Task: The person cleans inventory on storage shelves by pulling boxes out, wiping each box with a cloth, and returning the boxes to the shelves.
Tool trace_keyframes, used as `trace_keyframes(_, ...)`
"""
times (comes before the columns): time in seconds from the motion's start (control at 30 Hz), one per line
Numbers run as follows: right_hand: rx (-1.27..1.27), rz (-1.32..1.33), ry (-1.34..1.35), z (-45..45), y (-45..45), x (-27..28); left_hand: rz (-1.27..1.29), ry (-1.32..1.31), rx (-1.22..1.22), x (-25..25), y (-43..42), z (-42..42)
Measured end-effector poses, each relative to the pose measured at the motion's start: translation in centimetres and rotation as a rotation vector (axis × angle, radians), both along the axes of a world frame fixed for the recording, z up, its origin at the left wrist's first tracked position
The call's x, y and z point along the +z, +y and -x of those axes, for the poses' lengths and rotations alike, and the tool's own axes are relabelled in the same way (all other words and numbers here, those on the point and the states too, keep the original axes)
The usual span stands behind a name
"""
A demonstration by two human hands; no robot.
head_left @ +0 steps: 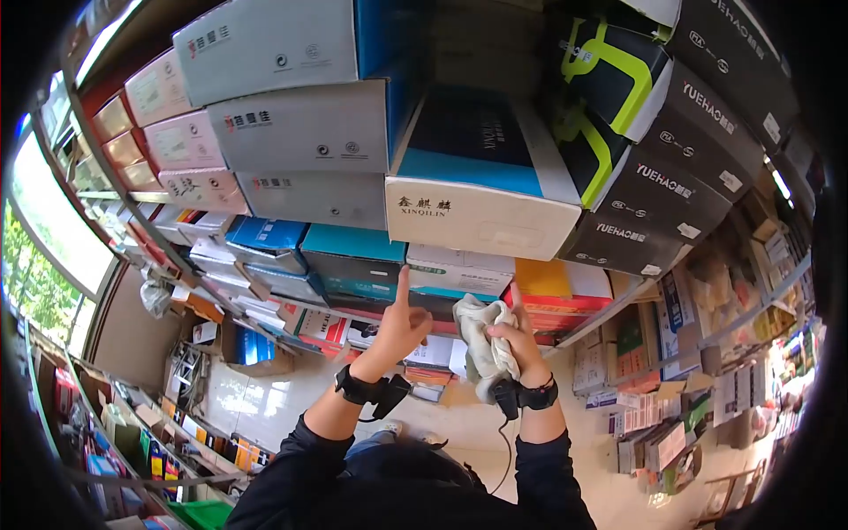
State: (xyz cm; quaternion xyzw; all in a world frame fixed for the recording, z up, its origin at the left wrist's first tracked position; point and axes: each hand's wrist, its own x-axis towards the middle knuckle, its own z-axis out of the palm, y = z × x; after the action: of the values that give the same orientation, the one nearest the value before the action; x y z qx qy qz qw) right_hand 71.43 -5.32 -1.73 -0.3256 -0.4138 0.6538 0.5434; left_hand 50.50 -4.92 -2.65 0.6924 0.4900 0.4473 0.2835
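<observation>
My left hand (397,329) is raised before the shelf of boxes. Its index finger points up in front of a teal box (349,268), the other fingers are partly curled, and nothing is in it. A crumpled whitish cloth (481,349) is gripped in my right hand (521,343), whose index finger also points up, near a yellow and red box (563,287). Between and above the hands, a white, blue and black XINQILIN box (481,218) juts out from the shelf. A white box with green print (459,269) lies below it.
Grey boxes (296,137) are stacked at upper left, black YUEHAO boxes (667,177) at upper right. A metal shelf rail (609,311) runs below the right stack. More cartons (654,420) stand on the floor at right, and shelves with goods line the lower left.
</observation>
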Motion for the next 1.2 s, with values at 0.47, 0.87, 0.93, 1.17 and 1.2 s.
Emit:
trace_keyframes(0.47,-0.102,-0.137,-0.067,0.4,0.8,-1.1,0.316,-0.382,-0.200,0.5,0.1,-0.1)
trace_keyframes(0.87,-0.180,-0.161,0.000,2.1,-2.3,-2.7,0.393,-0.646,-0.316,0.5,-1.7,1.6)
trace_keyframes(0.93,-0.201,-0.104,0.127,2.3,-5.3,-2.5,0.371,-0.530,-0.319,-0.1,-4.0,2.6)
trace_keyframes(1.17,-0.215,-0.133,-0.044,-0.8,-7.8,-1.3,0.306,-0.311,-0.165,-0.5,-2.5,4.4)
trace_keyframes(1.2,-0.229,-0.212,-0.071,-1.1,-7.8,-0.5,0.329,-0.444,-0.142,-0.1,-1.9,4.1)
